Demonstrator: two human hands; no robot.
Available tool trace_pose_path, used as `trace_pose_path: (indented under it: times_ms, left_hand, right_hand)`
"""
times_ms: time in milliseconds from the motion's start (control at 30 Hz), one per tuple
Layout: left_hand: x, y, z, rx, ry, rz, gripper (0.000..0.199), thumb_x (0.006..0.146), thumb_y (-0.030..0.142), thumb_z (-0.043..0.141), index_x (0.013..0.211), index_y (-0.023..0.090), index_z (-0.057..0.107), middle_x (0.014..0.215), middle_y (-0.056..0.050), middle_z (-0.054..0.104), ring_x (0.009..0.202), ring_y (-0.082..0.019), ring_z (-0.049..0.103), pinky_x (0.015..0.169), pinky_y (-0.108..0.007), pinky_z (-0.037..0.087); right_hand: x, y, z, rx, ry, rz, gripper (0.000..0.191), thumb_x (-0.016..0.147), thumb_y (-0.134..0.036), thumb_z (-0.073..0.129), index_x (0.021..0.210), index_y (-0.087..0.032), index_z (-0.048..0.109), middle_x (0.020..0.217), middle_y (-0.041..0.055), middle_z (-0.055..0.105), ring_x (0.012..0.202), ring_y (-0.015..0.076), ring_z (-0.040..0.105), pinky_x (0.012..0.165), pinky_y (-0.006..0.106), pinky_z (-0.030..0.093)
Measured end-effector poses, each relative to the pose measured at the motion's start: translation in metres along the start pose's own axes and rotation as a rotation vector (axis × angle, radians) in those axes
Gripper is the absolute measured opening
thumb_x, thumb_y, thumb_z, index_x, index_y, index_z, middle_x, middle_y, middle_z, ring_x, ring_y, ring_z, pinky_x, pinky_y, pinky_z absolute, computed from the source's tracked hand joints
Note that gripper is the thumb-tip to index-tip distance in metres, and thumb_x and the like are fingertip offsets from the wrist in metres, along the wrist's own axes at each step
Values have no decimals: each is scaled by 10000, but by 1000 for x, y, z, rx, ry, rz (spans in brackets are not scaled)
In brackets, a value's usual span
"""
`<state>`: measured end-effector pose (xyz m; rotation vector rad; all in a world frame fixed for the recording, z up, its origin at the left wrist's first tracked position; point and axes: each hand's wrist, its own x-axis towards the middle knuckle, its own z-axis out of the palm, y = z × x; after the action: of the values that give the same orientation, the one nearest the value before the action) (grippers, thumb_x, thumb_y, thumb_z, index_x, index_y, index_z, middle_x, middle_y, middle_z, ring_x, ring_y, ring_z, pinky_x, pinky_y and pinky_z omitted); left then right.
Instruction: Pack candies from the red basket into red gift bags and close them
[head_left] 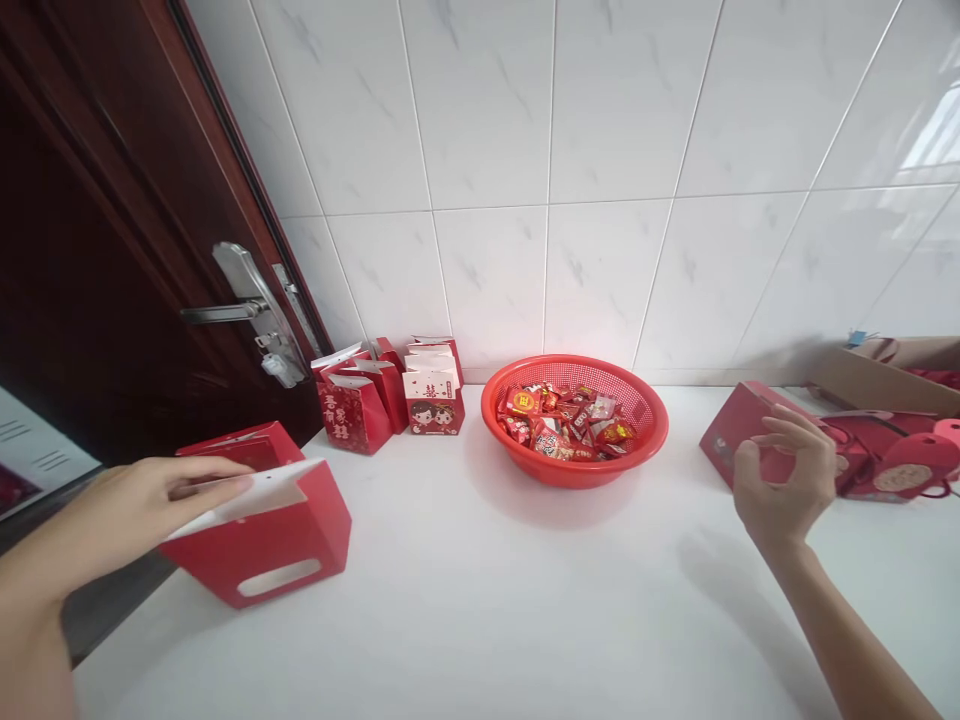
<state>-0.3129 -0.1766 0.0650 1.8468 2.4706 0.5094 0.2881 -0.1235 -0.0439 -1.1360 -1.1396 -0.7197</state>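
On the left, my left hand (176,495) grips the white inner top flap of a red gift box (300,530), thumb on the near side. The box has an oval cut-out low on its front. Behind it, a second red panel (240,445) shows, partly covered by my hand. On the right, my right hand (787,475) is raised with its fingers curled toward the thumb in a pinch. Whether anything is between those fingertips cannot be made out. Right behind this hand a tilted red box (727,430) is partly hidden.
A red plastic basket (656,425) of wrapped sweets (562,425) stands mid-counter by the tiled wall. Small red gift boxes (356,415) and a box with cartoon faces (433,405) stand left of it. Red tagged boxes (892,455) and a cardboard box (855,375) lie right. A dark door (135,200) borders the left.
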Motion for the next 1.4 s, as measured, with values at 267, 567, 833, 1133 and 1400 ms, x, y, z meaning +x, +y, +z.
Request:
trace_pose_path:
  times_ms: [267, 567, 833, 1133, 1400]
  left_hand:
    - [-14, 137, 12, -285, -219, 345, 323, 822, 530, 645, 943, 272, 797, 1061, 55, 790, 993, -224, 693, 812, -233, 506]
    - [-21, 250, 80, -343, -384, 810, 316, 930, 395, 519, 951, 237, 792, 849, -12, 777, 690, -174, 665, 647, -265, 463]
    - [3, 242, 67, -225, -673, 833, 635, 756, 648, 720, 1264, 268, 705, 1067, -52, 743, 874, -212, 678, 704, -240, 485]
    - [42, 251, 109, -734, -566, 753, 509, 909, 624, 540, 1036, 173, 740, 1045, -82, 762, 992, -220, 676, 912, -325, 522]
    - [71, 294, 160, -238, -381, 759, 215, 870, 332, 606, 931, 179, 744, 1035, -82, 770, 969, -237, 688, 846, -312, 513]
  right_hand:
    - [-13, -19, 5, 90, -108, 30, 40, 867, -238, 572, 893, -226, 544, 1016, 126, 699, 1061, 323, 687, 795, 483, 569]
    - [-29, -23, 9, 105, -254, -24, 130, 911, -203, 539, 1034, -228, 574, 1062, 129, 703, 953, 283, 705, 796, 479, 562]
    - [-37, -21, 11, 115, -331, -63, 212, 930, -174, 526, 1126, -243, 568, 1179, 138, 685, 831, 243, 696, 797, 473, 559]
    - [-55, -26, 24, 199, -600, -217, 315, 1009, -221, 474, 1303, -264, 579, 1314, 107, 686, 1248, 303, 614, 1015, 533, 503]
    - [-61, -27, 25, 267, -647, -114, 274, 1029, -251, 416, 1182, -246, 643, 1197, 91, 716, 1196, 281, 620, 1086, 551, 439]
